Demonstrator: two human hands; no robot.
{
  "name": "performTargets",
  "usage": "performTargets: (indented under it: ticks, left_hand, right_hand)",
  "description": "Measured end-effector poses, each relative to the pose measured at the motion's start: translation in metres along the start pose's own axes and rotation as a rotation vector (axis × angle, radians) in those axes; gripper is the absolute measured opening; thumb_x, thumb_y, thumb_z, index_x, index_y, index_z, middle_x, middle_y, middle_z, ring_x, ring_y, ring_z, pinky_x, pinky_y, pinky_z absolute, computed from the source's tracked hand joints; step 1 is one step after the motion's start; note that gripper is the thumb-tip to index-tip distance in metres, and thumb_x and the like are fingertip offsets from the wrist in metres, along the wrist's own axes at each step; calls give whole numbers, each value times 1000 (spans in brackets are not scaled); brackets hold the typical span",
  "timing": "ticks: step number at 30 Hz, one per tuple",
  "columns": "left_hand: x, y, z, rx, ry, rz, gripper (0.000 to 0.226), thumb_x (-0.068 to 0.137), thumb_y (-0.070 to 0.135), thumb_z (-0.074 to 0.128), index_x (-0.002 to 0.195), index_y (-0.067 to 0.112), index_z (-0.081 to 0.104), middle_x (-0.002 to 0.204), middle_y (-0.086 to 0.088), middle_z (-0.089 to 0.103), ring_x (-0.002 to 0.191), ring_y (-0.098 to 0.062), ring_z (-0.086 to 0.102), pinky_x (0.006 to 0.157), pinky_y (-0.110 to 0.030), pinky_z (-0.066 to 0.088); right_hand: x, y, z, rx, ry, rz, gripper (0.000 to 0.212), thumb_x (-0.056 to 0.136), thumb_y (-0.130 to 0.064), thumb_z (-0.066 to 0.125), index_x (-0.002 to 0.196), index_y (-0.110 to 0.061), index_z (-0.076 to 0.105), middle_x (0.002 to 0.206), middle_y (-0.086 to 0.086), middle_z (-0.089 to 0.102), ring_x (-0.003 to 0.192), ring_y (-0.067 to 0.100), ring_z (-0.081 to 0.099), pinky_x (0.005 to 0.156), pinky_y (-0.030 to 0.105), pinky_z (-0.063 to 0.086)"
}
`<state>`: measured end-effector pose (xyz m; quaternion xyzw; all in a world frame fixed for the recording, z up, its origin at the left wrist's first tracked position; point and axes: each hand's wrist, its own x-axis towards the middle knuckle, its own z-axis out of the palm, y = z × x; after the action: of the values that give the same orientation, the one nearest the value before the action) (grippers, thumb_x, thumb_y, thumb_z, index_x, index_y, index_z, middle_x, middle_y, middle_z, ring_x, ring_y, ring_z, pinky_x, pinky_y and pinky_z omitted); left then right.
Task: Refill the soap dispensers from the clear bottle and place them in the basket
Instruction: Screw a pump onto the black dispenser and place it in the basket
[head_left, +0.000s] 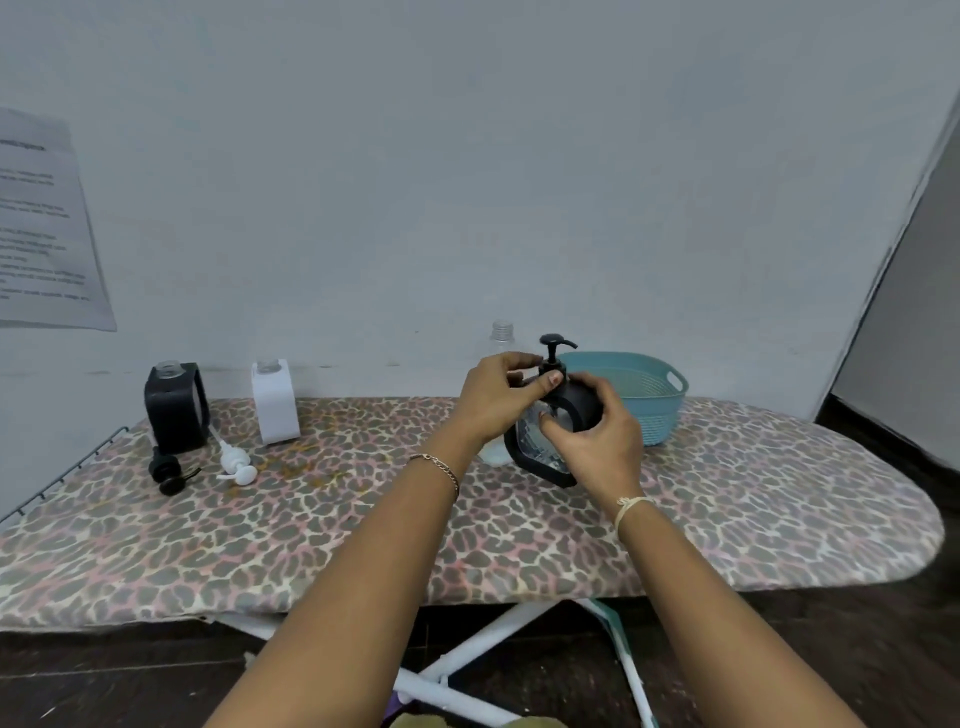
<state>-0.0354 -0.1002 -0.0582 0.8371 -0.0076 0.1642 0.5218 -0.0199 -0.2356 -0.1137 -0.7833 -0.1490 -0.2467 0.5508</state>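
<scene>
While left hand (493, 395) pinched the fitted pump (551, 348) and right hand (592, 441) gripped one tilted dispenser (540, 447) at the leopard board (467, 535), two loose pumps, black pump (169, 473) and white pump (236, 462), lay far left; behind stood two more, black dispenser (176, 408) and white dispenser (275, 402), one bottle (502, 335), one basket (649, 395), wall (467, 182), one paper (41, 223).

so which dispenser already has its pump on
The black dispenser by the teal basket; the far-left black one and the white one stand pumpless.

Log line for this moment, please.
left hand pinches pump | right hand holds black dispenser | other black dispenser, white dispenser: pumps off | basket behind
</scene>
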Motion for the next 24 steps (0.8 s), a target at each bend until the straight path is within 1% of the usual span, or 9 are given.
performTargets:
  ticks: [3, 7, 11, 12, 15, 18, 20, 22, 24]
  left_hand:
    - [3, 1, 16, 4, 11, 0, 56, 88, 41, 64, 136, 15, 49, 140, -1, 52, 127, -20, 49, 102, -33, 44]
    - [11, -5, 30, 8, -36, -41, 61, 89, 39, 64, 140, 16, 43, 146, -3, 44, 132, -22, 44, 102, -33, 42]
    - [27, -16, 41, 150, -128, -22, 62, 89, 28, 66, 143, 12, 41, 148, -4, 42, 132, -22, 44, 94, -20, 35]
    - [31, -18, 43, 198, -146, -10, 63, 89, 27, 67, 143, 12, 40, 148, -5, 42, 133, -22, 44, 96, -20, 35]
    - [45, -23, 53, 298, -179, 30, 63, 88, 26, 68, 143, 11, 41, 147, -7, 42, 134, -22, 41, 109, -30, 34]
    - [58, -30, 65, 342, -188, 59, 63, 88, 25, 67, 142, 10, 40, 147, -8, 39, 135, -23, 40, 112, -31, 31]
    - [66, -37, 73, 392, -177, 72, 63, 89, 26, 65, 144, 9, 38, 150, -9, 34, 138, -23, 34, 114, -30, 27]
    - [71, -45, 81, 427, -145, 79, 63, 91, 26, 63, 145, 9, 36, 152, -8, 30, 140, -21, 30, 116, -31, 24]
    - [75, -51, 88, 446, -102, 99, 61, 92, 28, 61, 145, 9, 37, 151, -6, 30, 140, -20, 31, 116, -32, 25]
  right_hand:
    - [13, 6, -12, -11, 84, 37, 48, 67, -35, 79, 111, -32, 59, 96, -19, 64, 85, 0, 61, 77, 19, 52]
    - [40, 11, -25, -61, 154, 76, 48, 66, -38, 81, 107, -29, 57, 94, -14, 62, 83, 4, 58, 72, 17, 46]
    - [72, 18, -34, -89, 225, 106, 47, 65, -36, 79, 105, -29, 56, 94, -11, 63, 84, 9, 61, 76, 23, 51]
    - [80, 19, -36, -82, 239, 118, 47, 65, -36, 79, 106, -29, 56, 94, -11, 63, 85, 10, 61, 77, 24, 51]
    - [104, 25, -37, -61, 281, 149, 47, 66, -35, 78, 107, -26, 56, 92, -11, 63, 85, 10, 61, 76, 23, 49]
    - [124, 31, -34, -61, 314, 169, 45, 67, -35, 76, 105, -24, 55, 90, -11, 63, 83, 11, 60, 74, 22, 45]
    - [136, 37, -32, -75, 325, 181, 44, 67, -34, 75, 103, -24, 54, 90, -10, 63, 82, 12, 59, 74, 23, 44]
    - [146, 44, -31, -94, 330, 190, 43, 67, -34, 75, 101, -23, 52, 91, -9, 62, 82, 13, 58, 73, 23, 43]
    - [154, 53, -30, -118, 331, 201, 43, 67, -34, 75, 100, -23, 49, 92, -8, 62, 82, 14, 58, 74, 25, 44]
